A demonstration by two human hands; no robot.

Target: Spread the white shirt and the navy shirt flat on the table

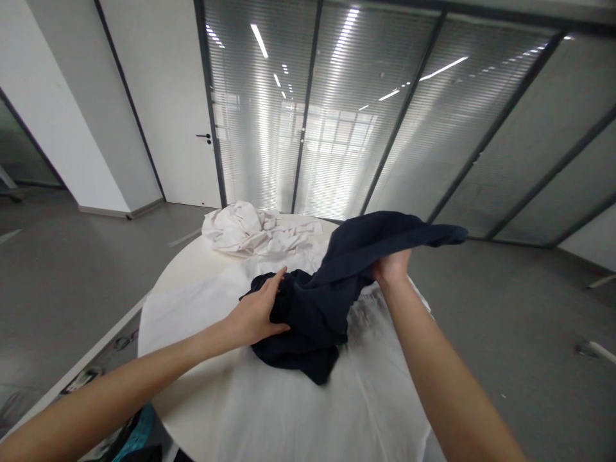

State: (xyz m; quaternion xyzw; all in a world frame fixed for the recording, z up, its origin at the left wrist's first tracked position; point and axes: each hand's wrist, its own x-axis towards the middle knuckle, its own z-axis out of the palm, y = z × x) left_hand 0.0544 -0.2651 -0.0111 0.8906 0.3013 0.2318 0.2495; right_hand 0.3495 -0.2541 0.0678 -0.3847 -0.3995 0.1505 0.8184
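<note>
A crumpled navy garment [312, 308] lies on a white cloth [298, 410] spread over a round table; which kind of garment it is I cannot tell. My right hand [392, 266] holds up the garment's right part, which drapes over the fingers and hides most of them. That raised part stretches out to the right, above the table edge. At the garment's left side, my left hand [257, 311] rests against the bunched fabric, thumb and fingers spread apart.
A heap of off-white cloth [240, 228] sits at the table's far side. The white tabletop [176, 273] shows at the left. Below the left edge are a turquoise item [137, 436] and other objects. Behind stand a glass partition [346, 109] with blinds and a white door [163, 102].
</note>
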